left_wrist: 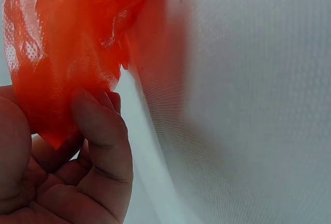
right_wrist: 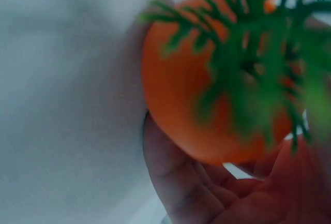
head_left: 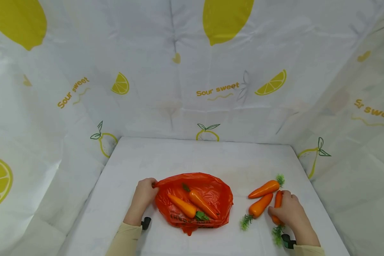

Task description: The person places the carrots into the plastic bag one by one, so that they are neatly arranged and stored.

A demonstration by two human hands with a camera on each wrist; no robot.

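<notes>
Your left hand pinches the rim of the thin red plastic bag; it spreads to the right of those fingers, two tapered orange green-topped carrots inside. Your right hand grips a smooth orange carrot with feathery green leaves, leaves toward your wrist; close-up's blurry, exact thumb contact unclear. Two loose orange carrots lie just left of your right fingers.

head view forward-down, 2 wrist close-ups

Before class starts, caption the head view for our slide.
Left hand pinches a red plastic bag holding two carrots; right hand grips another carrot near two more.
</notes>
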